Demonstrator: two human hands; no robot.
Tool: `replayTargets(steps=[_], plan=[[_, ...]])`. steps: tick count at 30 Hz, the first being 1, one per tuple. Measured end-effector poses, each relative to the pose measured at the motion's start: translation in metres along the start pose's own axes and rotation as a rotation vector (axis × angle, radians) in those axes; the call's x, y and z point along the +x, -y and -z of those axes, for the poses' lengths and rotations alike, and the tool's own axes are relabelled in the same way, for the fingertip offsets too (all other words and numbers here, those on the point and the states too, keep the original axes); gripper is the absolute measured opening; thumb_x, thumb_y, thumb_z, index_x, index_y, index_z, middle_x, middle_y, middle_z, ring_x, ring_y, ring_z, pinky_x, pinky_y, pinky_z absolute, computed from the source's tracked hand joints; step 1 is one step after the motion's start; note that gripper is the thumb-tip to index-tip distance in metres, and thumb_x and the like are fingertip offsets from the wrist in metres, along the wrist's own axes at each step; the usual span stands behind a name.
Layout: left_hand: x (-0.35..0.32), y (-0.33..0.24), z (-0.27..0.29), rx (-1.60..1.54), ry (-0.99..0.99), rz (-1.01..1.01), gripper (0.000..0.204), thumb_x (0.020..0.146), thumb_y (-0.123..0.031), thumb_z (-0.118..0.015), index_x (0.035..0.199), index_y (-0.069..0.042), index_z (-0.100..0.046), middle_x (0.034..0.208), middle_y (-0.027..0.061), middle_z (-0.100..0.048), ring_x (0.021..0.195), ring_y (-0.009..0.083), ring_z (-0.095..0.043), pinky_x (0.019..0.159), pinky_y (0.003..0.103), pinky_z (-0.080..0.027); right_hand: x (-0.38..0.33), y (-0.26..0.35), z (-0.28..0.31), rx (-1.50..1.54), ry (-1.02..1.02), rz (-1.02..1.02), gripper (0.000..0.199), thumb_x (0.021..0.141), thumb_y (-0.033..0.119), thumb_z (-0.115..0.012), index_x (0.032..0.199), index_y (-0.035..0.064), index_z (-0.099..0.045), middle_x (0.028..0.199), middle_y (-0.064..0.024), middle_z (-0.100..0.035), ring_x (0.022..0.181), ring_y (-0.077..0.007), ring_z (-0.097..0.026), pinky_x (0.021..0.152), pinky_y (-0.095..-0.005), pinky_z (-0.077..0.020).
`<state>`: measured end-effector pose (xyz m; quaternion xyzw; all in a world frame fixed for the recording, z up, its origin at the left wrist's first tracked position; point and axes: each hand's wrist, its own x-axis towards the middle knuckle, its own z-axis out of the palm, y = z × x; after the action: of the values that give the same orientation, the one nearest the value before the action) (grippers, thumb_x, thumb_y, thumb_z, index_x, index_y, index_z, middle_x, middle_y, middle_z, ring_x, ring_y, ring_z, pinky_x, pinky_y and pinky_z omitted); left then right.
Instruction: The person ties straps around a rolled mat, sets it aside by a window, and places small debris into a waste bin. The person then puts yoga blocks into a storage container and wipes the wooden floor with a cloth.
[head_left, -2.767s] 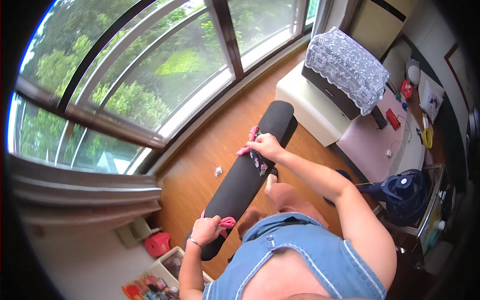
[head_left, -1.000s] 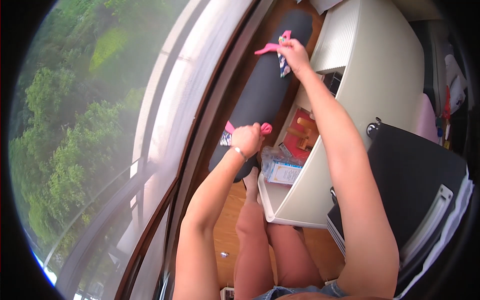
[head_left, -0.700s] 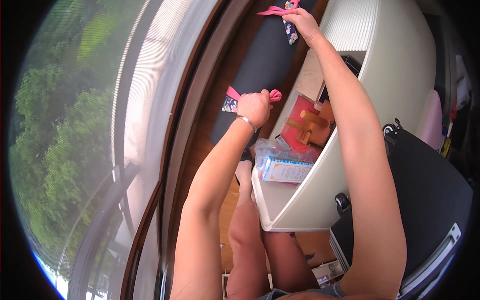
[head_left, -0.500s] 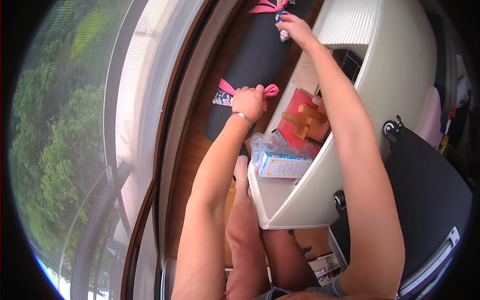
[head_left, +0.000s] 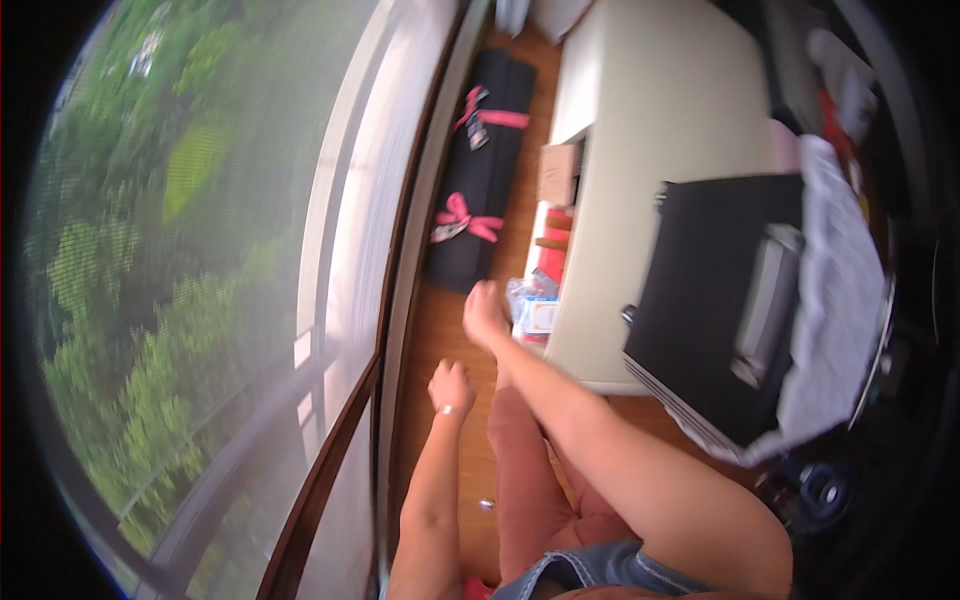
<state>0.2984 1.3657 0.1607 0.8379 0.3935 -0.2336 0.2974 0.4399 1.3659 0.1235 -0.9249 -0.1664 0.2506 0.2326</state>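
A long black roll, which looks like a rolled mat [head_left: 470, 170], lies on the wooden floor along the window side. Two pink ties with patterned fabric ends go around it: the far tie [head_left: 505, 119] and the near tie [head_left: 487, 225], which has a looped bow. Both my hands are off the roll. My right hand [head_left: 484, 316] hovers just short of its near end, beside the shelf, its fingers smeared by motion. Lower and to the left is my left hand [head_left: 452, 386], fingers curled in, with nothing visible in it and a bracelet on the wrist.
A cream cabinet [head_left: 650, 90] stands right of the roll; its open shelf holds a cardboard-coloured box [head_left: 557, 175], red and wooden items, and a blue-and-white package [head_left: 541, 316]. A black suitcase [head_left: 710, 290] is farther right, beside white cloth [head_left: 835, 300]. A screened window [head_left: 250, 250] fills the left.
Both hands have let go of the fabric ties and drawn back toward me. My view has risen and shifted, so the whole roll and more of the suitcase now show.
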Motion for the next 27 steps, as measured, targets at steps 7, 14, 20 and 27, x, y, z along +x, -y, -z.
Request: replayTargets(steps=[7,14,20,27], plan=[[-0.164,0.093,0.052,-0.27,0.202,0.154,0.015,0.07,-0.018,-0.057,0.076,-0.004,-0.059,0.067,0.0111,-0.061,0.06,0.022,-0.061,0.058,0.032,-0.048,-0.179,0.013,0.056,0.199,0.37,0.179,0.03,0.082,0.027,-0.044,0.076,-0.0003,-0.055,0.086,-0.0239,-0.052,0.081,-0.0392,-0.05,0.071,-0.0446,-0.0396],[-0.19,0.092,0.142,-0.375,0.431,0.105,0.022,0.076,-0.017,-0.057,0.07,0.005,-0.057,0.06,0.0089,-0.058,0.05,0.016,-0.058,0.046,0.025,-0.046,-0.303,-0.071,0.266,0.305,0.179,-0.258,0.03,0.062,0.03,-0.064,0.063,0.0005,-0.058,0.061,-0.0161,-0.055,0.05,-0.0271,-0.05,0.048,-0.038,-0.0399],[-0.166,0.073,0.199,-0.281,0.607,-0.082,0.029,0.081,-0.023,-0.053,0.066,0.002,-0.051,0.058,0.0096,-0.054,0.04,0.0158,-0.051,0.033,0.022,-0.037,-0.505,-0.127,0.296,0.238,-0.37,-0.698,0.019,0.07,0.025,-0.057,0.07,0.0061,-0.053,0.069,-0.0132,-0.058,0.067,-0.0298,-0.056,0.059,-0.0393,-0.0432],[-0.156,-0.014,0.166,-0.084,0.732,-0.236,0.053,0.081,-0.048,-0.046,0.063,0.001,-0.053,0.043,0.0073,-0.046,0.036,0.0166,-0.049,0.031,0.022,-0.035,-0.707,-0.089,0.163,0.468,-0.758,-1.242,0.035,0.077,0.037,-0.05,0.071,0.0031,-0.057,0.066,-0.018,-0.056,0.063,-0.0316,-0.056,0.057,-0.0404,-0.0434]])
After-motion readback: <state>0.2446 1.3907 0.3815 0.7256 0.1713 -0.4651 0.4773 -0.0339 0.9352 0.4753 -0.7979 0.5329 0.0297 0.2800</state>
